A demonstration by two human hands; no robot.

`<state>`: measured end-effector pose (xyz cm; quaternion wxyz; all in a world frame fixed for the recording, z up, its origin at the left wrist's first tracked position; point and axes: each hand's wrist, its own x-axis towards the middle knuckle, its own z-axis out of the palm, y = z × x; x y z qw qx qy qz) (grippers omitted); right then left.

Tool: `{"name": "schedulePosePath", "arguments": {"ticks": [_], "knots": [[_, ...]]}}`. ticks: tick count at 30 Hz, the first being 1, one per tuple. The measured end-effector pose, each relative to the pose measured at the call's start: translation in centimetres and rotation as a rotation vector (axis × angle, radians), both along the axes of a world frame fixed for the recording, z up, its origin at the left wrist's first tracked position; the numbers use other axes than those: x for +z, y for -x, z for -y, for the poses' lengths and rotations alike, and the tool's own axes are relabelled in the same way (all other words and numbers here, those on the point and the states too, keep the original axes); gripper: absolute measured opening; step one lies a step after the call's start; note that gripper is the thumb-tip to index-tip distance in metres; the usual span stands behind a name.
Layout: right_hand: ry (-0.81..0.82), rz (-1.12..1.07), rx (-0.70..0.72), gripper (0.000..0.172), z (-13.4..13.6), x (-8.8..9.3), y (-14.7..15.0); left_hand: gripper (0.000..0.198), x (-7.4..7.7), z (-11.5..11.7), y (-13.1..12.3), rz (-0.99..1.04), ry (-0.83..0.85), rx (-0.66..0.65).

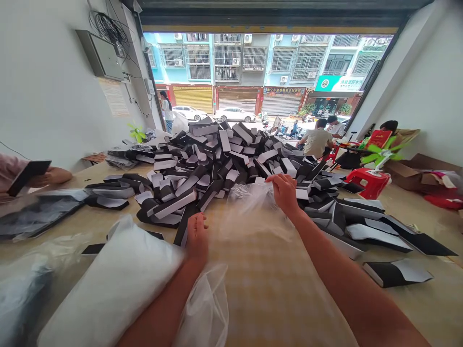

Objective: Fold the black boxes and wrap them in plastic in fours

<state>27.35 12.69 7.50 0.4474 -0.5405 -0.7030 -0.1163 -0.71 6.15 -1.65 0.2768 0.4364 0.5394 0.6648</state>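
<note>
Right hand (284, 193), stretched forward with its fingers curled down, pinches the top edge of a clear plastic bag (251, 209) lying on a checked table mat (267, 289). Left hand (197, 236) lies fingers-forward just beside a black carton (183, 226); whether it grips anything cannot be told. Beyond both spreads a heap of black-and-white cartons (220, 154), while a white-filled plastic bag (108, 284) lies at lower left.
</note>
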Motion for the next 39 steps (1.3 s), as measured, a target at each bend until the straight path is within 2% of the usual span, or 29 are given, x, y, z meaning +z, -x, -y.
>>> {"name": "schedulePosePath", "arguments": {"ticks": [2, 5, 8, 12, 15, 17, 20, 23, 26, 29, 31, 36, 38, 39], "knots": [[0.041, 0.167, 0.120, 0.037, -0.2, 1.0, 1.4, 0.017, 0.3, 0.5, -0.2, -0.121, -0.065, 0.000], [0.080, 0.386, 0.299, 0.040, -0.3, 1.9, 4.2, 0.035, 0.8, 1.1, -0.5, -0.319, -0.152, -0.122], [0.068, 0.512, 0.400, 0.047, 0.2, 2.0, 7.3, 0.053, 0.6, 1.2, -0.8, -0.460, -0.201, -0.273], [-0.009, 0.438, 0.376, 0.062, 3.5, 0.5, 10.2, 0.059, -0.6, 0.6, -1.1, -0.535, -0.117, -0.459], [-0.039, 0.329, 0.357, 0.051, 8.0, -2.3, 11.0, 0.038, -1.3, 0.1, -1.1, -0.574, -0.021, -0.448], [0.045, 0.354, 0.406, 0.040, 11.0, -4.5, 10.7, 0.024, -1.5, 0.0, -0.9, -0.588, 0.012, -0.395], [0.315, 0.453, 0.400, 0.037, 13.8, -7.5, 9.2, 0.027, -1.2, 0.0, -0.5, -0.591, 0.036, -0.285], [0.526, 0.494, 0.340, 0.038, 14.0, -9.0, 6.3, 0.036, -0.8, 0.2, -0.2, -0.606, 0.040, -0.177], [0.607, 0.566, 0.399, 0.051, 12.6, -8.8, 3.0, 0.035, -0.4, 0.5, -0.3, -0.648, -0.008, -0.187], [0.565, 0.646, 0.430, 0.066, 11.0, -7.9, 0.3, 0.036, -0.5, 0.5, -0.4, -0.665, -0.090, -0.235], [0.471, 0.672, 0.382, 0.068, 10.0, -7.5, -1.0, 0.038, -0.8, 0.3, -0.4, -0.670, -0.108, -0.211], [0.252, 0.537, 0.036, 0.050, 8.9, -7.6, -1.1, 0.040, -1.5, -0.3, -0.1, -0.659, -0.021, -0.051], [0.190, 0.436, -0.042, 0.044, 9.3, -7.7, 0.1, 0.040, -1.2, -0.1, -0.2, -0.655, -0.060, -0.066], [0.168, 0.397, -0.037, 0.040, 9.7, -7.7, 0.9, 0.039, -0.9, 0.2, -0.3, -0.660, -0.099, -0.110]]}}
